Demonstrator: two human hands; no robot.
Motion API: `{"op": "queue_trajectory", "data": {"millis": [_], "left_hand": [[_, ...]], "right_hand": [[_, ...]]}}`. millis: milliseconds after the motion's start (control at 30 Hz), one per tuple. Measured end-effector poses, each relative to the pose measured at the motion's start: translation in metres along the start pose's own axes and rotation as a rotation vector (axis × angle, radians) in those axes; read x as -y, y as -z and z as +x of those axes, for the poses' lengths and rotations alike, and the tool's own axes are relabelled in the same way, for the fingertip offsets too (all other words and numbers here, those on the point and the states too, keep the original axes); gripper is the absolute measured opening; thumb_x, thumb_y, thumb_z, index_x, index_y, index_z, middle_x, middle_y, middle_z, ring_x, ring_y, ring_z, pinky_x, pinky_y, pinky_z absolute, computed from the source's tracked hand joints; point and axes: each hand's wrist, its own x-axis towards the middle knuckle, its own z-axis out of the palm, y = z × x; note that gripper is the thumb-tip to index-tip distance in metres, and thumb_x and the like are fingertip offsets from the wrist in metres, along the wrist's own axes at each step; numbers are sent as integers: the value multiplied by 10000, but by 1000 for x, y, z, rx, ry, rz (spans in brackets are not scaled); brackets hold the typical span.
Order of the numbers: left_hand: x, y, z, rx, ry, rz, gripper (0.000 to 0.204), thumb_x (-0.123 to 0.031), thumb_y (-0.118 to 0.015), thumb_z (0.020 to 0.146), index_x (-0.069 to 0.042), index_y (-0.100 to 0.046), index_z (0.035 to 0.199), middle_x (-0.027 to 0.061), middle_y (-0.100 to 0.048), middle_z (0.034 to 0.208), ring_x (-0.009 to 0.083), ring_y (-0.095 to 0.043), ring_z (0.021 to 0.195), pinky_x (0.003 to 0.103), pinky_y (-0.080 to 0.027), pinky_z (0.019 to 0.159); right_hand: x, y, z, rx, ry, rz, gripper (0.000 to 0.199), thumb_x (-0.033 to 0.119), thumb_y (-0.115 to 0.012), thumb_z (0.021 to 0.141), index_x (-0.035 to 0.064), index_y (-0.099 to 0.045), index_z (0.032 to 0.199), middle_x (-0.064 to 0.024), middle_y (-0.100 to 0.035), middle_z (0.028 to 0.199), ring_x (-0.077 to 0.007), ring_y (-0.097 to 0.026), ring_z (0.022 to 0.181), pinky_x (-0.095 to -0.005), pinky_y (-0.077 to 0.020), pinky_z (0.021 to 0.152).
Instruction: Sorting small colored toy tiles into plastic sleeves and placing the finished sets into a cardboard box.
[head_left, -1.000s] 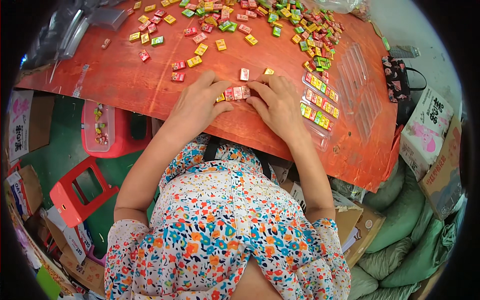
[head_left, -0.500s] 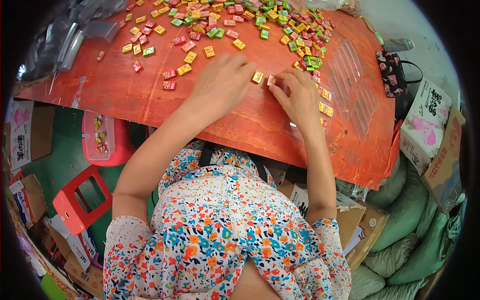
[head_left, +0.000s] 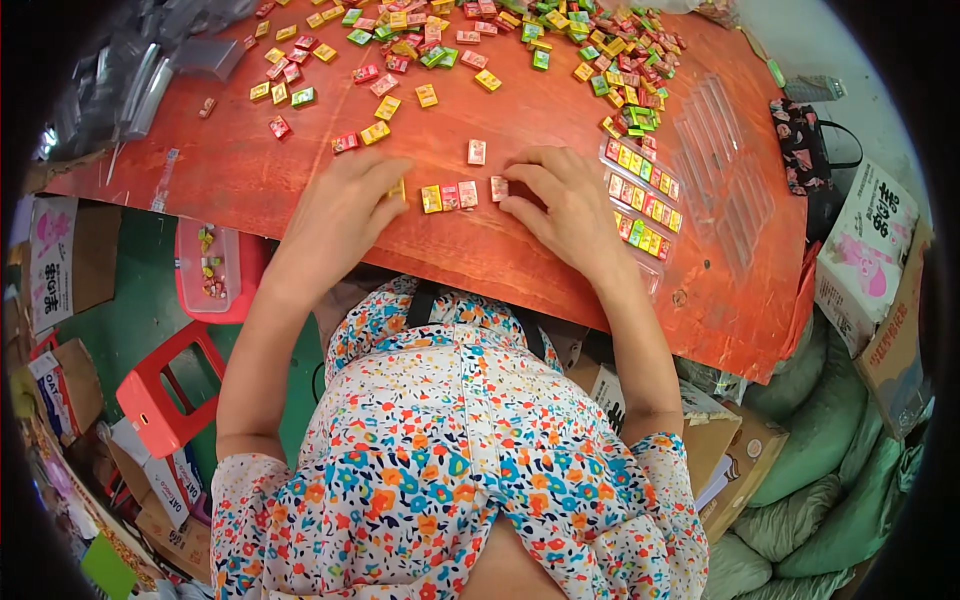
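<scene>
Red table (head_left: 230, 165), three lined-up boxes (head_left: 449, 197), two nearly closed hands (head_left: 340, 208) (head_left: 572, 208), each pinching one box (head_left: 499, 189)

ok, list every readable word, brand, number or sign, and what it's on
Wording not copied; where it stands:
White carton, right: large dark characters
Brown carton, right: printed characters
White-fronted carton, left: dark characters
Blue-and-white carton, lower left: large letters
Small boxes: too small to read

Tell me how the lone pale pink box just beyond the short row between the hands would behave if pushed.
The pale pink box would probably slide rather than roll, given its flat, straight-edged shape. It is likely light, being small beside the right hand. Tipping seems unlikely, since it appears to lie flat on the table.
</scene>
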Motion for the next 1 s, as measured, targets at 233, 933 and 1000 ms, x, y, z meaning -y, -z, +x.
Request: {"op": "queue_trajectory", "data": {"millis": [233,933,1000], "left_hand": [[-3,-20,-15,-13,57,-165,415,-114,-711,810,-1,-602,1195,178,-618,1075,365,-589,1035,436,-489,880],[10,-54,114,-179,7,205,199,-162,-643,844,11,-666,937,192,-639,1002,364,-637,931,455,-546,768],[14,-62,126,-128,45,211,202,-169,-639,842,17,-674,912,203,-648,1004,367,-648,921,455,-552,764]], "right_hand": [[-8,0,15,7,-45,91,350,295,-751,814,65,-678,1066,-98,-635,1139,-311,-598,1043,-411,-470,886],[-88,-8,84,-71,1,-83,240,136,-663,869,30,-592,1072,-163,-567,1092,-360,-583,997,-419,-495,839],[-75,-5,75,-46,33,-82,238,132,-657,873,34,-582,1077,-164,-570,1078,-362,-586,986,-416,-496,828]]}}
